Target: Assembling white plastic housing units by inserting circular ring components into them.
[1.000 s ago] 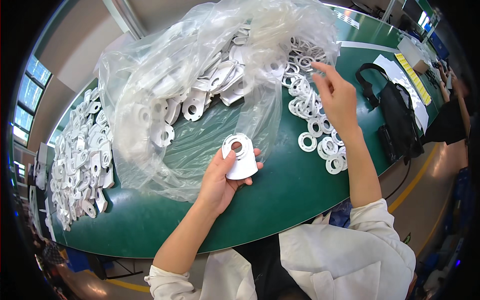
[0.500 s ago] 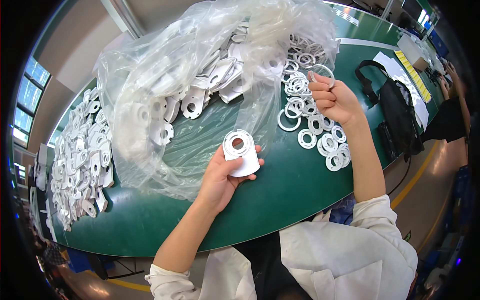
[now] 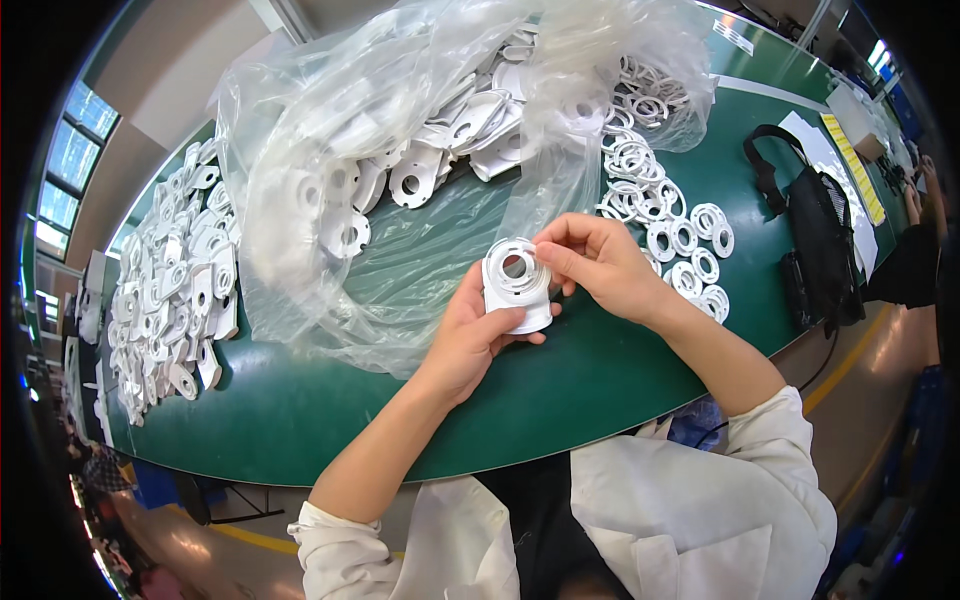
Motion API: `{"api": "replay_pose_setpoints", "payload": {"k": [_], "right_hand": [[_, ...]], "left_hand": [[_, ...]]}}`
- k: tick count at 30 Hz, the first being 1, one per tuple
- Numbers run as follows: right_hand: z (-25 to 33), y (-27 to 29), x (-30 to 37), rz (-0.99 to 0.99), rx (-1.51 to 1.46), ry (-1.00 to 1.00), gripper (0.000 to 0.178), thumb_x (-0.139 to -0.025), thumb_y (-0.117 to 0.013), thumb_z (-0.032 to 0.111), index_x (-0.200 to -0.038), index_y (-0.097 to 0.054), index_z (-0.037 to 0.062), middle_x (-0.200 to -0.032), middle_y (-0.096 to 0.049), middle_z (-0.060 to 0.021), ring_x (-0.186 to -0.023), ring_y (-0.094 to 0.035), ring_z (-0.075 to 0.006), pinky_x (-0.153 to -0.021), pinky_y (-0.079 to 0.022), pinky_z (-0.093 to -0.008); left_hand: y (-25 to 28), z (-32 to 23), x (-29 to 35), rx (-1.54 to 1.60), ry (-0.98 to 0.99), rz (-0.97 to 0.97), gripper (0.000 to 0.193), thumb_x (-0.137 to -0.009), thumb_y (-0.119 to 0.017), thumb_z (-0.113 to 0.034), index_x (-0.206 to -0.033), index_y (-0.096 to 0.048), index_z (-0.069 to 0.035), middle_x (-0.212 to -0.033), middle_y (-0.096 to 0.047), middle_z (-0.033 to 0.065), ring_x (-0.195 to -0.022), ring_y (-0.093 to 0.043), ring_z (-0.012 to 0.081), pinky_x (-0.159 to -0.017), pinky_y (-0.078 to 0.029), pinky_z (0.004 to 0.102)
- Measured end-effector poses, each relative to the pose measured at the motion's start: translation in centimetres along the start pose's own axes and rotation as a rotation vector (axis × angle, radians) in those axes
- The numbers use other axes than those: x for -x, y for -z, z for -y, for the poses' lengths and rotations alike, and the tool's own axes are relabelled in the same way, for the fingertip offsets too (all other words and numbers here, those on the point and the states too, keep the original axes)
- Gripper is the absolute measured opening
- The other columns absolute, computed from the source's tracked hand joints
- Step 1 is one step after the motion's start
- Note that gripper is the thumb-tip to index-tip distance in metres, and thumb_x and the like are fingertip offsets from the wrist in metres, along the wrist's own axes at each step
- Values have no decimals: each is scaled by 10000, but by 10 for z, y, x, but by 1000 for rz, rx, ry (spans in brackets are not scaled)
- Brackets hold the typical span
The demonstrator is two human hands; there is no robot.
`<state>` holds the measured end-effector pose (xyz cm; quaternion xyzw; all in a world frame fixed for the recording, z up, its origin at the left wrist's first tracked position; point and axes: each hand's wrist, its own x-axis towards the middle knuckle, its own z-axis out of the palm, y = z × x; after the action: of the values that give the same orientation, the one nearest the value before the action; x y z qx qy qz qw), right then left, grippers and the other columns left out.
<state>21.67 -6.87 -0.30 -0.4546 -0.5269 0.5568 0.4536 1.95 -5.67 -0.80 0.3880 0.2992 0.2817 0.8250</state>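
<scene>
In front of me, my left hand [image 3: 465, 335] grips a white plastic part [image 3: 510, 298] with a rounded top and a large round hole, thumb across its lower face. A thin white ring [image 3: 513, 243] lies against the part's round end, around the hole. My right hand [image 3: 610, 270] pinches the ring's right side, fingers closed and touching the part. Whether the ring is seated cannot be made out. Beyond my right hand lies a heap of loose white rings [image 3: 684, 236] on the green table [image 3: 590, 385].
A big clear plastic bag [image 3: 300, 255] spreads across the table, with similar white parts [image 3: 412, 180] in its mouth. At the left is a pile of white parts [image 3: 180, 290]. A black bag [image 3: 825, 235] and white paper [image 3: 850, 215] lie at the right. Another person's hand [image 3: 928, 180] shows far right.
My right hand has come down and left from above the ring heap, bringing the ring onto the part. My left hand has shifted slightly up and right with the part.
</scene>
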Motion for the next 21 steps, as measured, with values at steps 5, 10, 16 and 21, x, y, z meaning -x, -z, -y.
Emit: {"api": "replay_pose_setpoints", "payload": {"k": [5,10,16,21], "right_hand": [[-2,-4,-2,-57,18,-4,155,-924,-613,149,-961,-632,0,-830,-651,-11,-679,-570,-39,-573,-444,-193],[-9,-1,-2,-74,101,50,148,-916,-622,150,-942,-634,4,-821,-656,-16,-691,-593,-54,-578,-450,-196],[-3,-6,1,-116,140,-24,181,-904,-642,187,-912,-622,8,-808,-653,-23,-681,-593,-59,-551,-457,-199],[-4,-7,2,-120,153,-56,190,-894,-657,201,-908,-606,18,-791,-653,-17,-660,-591,-56,-537,-449,-189]], "left_hand": [[3,1,0,-15,-8,16,574,-848,-470,55,-1384,-293,-49,-1236,-562,163,-1056,-635,264,-777,-565,310],[1,0,0,-14,-5,28,548,-852,-477,47,-1366,-308,-43,-1222,-569,161,-1043,-641,264,-764,-569,305],[4,3,-1,28,-13,39,461,-929,-470,-38,-1364,-319,-37,-1214,-566,157,-1028,-644,269,-756,-571,309],[3,2,-1,30,1,33,408,-973,-443,-108,-1358,-331,-33,-1209,-566,155,-1021,-647,265,-727,-572,304]]}}
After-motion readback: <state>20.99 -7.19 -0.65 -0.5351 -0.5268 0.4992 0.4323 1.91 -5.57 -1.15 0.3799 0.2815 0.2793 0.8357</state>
